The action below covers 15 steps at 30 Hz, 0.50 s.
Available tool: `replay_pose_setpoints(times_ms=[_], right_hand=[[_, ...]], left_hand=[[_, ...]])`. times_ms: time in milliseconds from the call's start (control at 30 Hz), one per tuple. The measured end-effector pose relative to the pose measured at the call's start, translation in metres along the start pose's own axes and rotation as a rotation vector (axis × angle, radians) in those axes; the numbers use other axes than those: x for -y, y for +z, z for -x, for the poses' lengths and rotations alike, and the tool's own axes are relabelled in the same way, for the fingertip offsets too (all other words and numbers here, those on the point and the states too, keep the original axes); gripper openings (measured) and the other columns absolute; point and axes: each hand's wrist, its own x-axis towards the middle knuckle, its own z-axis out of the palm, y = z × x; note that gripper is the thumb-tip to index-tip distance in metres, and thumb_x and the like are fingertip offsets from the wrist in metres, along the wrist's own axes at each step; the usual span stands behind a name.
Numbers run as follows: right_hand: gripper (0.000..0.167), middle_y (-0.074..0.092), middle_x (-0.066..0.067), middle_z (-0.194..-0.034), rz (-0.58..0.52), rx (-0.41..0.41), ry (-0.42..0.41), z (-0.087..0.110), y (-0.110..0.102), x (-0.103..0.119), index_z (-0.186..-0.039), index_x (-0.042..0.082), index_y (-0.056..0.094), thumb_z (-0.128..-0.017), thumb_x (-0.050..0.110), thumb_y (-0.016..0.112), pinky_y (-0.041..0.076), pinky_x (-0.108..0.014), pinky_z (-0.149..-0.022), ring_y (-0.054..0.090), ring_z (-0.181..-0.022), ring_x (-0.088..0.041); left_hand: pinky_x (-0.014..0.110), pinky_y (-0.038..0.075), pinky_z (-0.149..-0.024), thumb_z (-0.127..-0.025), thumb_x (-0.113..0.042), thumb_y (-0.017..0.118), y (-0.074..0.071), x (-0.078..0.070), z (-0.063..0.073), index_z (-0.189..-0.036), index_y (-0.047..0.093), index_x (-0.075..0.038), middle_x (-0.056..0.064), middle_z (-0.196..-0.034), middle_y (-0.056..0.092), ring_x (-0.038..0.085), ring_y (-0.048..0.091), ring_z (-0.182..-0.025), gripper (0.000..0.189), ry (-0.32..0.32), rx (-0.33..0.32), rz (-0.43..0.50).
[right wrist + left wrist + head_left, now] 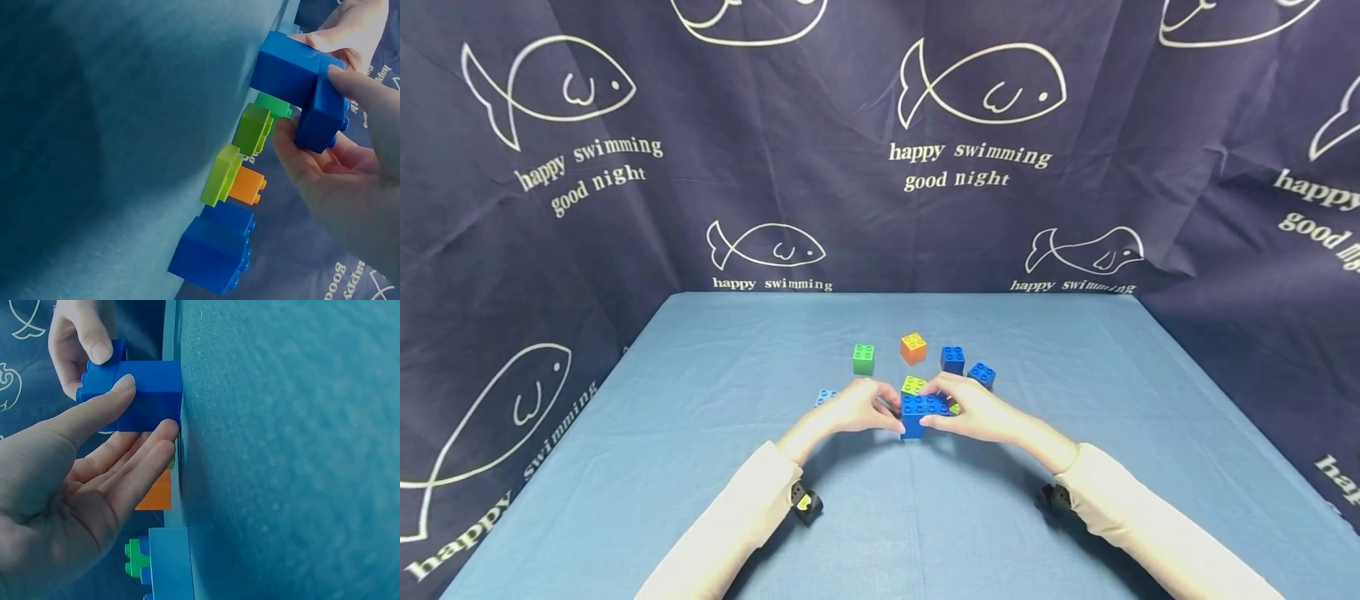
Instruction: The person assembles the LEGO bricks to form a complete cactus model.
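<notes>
Well inside table edges, held blue bricks

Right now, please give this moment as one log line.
left grip: holds lower blue block | right grip: holds upper blue block | upper block: on lower, overhanging | orange block: untouched

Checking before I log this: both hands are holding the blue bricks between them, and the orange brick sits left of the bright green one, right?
Not quite: the head view shows the orange brick right of the bright green brick, not left. The left hand and right hand do hold the blue bricks between them.
</notes>
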Motion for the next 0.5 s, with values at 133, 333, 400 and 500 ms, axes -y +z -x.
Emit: replay_pose_setpoints(times_ms=[133, 333, 400, 500], right_hand=[[0.034, 0.065, -0.006, -0.107, -0.017, -0.005, 0.01, 0.001, -0.0001, -0.001, -0.109, 0.007, 0.062, -0.083, 0.027, 0.071, 0.051, -0.038, -0.088, 0.06, -0.1, -0.019], [0.035, 0.064, -0.007, -0.109, -0.038, -0.008, 0.027, 0.0023, -0.0006, -0.0001, -0.11, 0.007, 0.062, -0.083, 0.027, 0.071, 0.05, -0.038, -0.089, 0.06, -0.102, -0.019], [0.034, 0.064, -0.007, -0.108, -0.042, -0.013, 0.019, 0.0026, -0.0007, 0.0004, -0.109, 0.006, 0.062, -0.083, 0.026, 0.071, 0.051, -0.038, -0.088, 0.06, -0.1, -0.019], [0.034, 0.065, -0.007, -0.107, -0.043, -0.015, 0.006, 0.0031, -0.0004, 0.0007, -0.109, 0.006, 0.062, -0.083, 0.025, 0.072, 0.051, -0.039, -0.087, 0.06, -0.099, -0.019]], left_hand=[[0.025, 0.055, -0.073, -0.076, -0.015, 0.078, -0.0002, -0.0012, -0.0002, -0.099, 0.065, 0.0, 0.012, -0.1, 0.069, 0.021, 0.07, -0.084, 0.03, 0.005, -0.003, -0.002], [0.025, 0.055, -0.074, -0.076, -0.015, 0.078, 0.0002, -0.0017, -0.0003, -0.099, 0.065, -0.001, 0.012, -0.1, 0.069, 0.02, 0.07, -0.084, 0.03, 0.002, -0.008, -0.001], [0.025, 0.055, -0.074, -0.076, -0.015, 0.078, 0.0003, -0.0016, -0.0005, -0.099, 0.065, -0.001, 0.011, -0.1, 0.069, 0.02, 0.07, -0.084, 0.03, -0.003, -0.007, -0.007], [0.024, 0.055, -0.073, -0.076, -0.016, 0.078, 0.0005, -0.0008, -0.0012, -0.099, 0.065, -0.002, 0.009, -0.1, 0.07, 0.018, 0.07, -0.084, 0.03, -0.001, -0.005, -0.025]])
